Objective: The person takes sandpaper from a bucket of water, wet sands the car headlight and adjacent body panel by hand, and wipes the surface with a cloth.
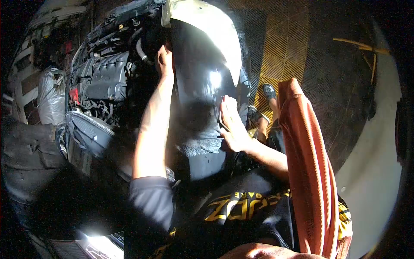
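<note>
Your left hand [164,62] curls at the engine-bay edge of the dark fender [196,82], probably to brace it; whether that grip pinches the lip, you can't tell from here. Your right hand [233,125] is open and holds nothing, its fingers extended along the outer side, seemingly for support. The fender lies between both hands, the engine [108,77] beyond your left.

Glossy black panel [194,64] beside engine [107,77]

free room above black panel [194,64], engine [108,77] to its left, shoes [269,91] right
</note>
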A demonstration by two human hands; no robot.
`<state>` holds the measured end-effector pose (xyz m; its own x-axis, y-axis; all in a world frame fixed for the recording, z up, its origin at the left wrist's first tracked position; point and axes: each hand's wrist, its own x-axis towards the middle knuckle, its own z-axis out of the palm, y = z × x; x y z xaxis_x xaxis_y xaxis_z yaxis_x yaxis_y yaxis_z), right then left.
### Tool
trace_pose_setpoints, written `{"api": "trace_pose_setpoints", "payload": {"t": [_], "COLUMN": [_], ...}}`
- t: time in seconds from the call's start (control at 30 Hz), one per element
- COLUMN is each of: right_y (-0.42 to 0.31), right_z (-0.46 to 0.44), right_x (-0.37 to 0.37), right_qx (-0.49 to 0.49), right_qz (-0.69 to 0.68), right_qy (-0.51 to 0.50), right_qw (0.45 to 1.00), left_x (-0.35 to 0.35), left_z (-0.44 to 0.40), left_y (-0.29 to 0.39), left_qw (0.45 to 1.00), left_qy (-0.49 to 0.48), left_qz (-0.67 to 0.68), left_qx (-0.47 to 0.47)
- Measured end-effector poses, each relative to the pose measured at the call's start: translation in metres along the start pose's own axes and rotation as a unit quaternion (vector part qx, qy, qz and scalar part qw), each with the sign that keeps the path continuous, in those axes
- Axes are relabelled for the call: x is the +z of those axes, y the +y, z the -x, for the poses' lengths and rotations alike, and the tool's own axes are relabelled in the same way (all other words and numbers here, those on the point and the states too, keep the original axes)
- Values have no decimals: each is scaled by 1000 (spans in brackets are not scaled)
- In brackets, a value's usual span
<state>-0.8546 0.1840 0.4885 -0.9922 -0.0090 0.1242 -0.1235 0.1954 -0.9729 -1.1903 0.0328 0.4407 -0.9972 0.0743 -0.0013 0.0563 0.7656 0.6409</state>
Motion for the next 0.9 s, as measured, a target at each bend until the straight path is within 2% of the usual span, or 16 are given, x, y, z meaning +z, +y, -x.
{"api": "trace_pose_setpoints", "payload": {"t": [0.07, 0.1, 0.17, 0.2, 0.23, 0.3, 0.33, 0.4, 0.47, 0.57, 0.6, 0.67, 0.73, 0.8, 0.83, 0.9], "right_y": [9, 14, 32, 36, 21, 29, 6, -7, 13, 39, 37, 25, 5, 6, 13, 39], "right_z": [-45, -84, -130, -133, -113, -38, -13, -20, -80, -141, -123, -52, 7, -35, -72, -139], "right_x": [-14, -29, -44, -43, -40, -5, -2, -9, -32, -46, -37, -8, 5, -10, -25, -50], "right_qx": [27, -29, 2, 11, 50, -68, -5, 34, -17, -35, -32, -21, -34, 12, -1, -19], "right_qz": [110, 118, 63, 44, 53, 106, 62, 64, 76, 8, 8, 94, 19, 69, 68, 67], "right_qy": [2, 45, 9, 9, 8, 37, -14, -22, 31, 34, 39, 50, 31, 34, 42, 39], "right_qw": [994, 992, 998, 999, 997, 991, 998, 997, 996, 999, 999, 994, 999, 997, 997, 997], "left_x": [5, 6, -6, -8, 7, 4, 6, 4, -6, -3, 0, 17, 2, -1, -5, -6], "left_z": [3, 6, 2, 0, -1, -5, -9, -12, -1, -15, -20, -30, -15, -11, -7, -7], "left_y": [-15, -16, -5, -3, -19, -14, -21, -21, 4, -33, -48, -62, -23, -20, -15, -15], "left_qw": [998, 996, 999, 998, 997, 997, 994, 995, 996, 995, 994, 989, 991, 998, 999, 996], "left_qy": [34, 62, 24, -25, 41, 16, 20, 10, -19, -55, -70, 44, 7, -10, -16, -11], "left_qz": [44, 52, -3, -57, 40, 4, 30, -33, -73, -37, -25, 9, -46, -7, 4, -54], "left_qx": [33, 48, 35, 27, 59, 80, 106, 96, 41, 73, 85, 138, 122, 64, 44, 66]}}
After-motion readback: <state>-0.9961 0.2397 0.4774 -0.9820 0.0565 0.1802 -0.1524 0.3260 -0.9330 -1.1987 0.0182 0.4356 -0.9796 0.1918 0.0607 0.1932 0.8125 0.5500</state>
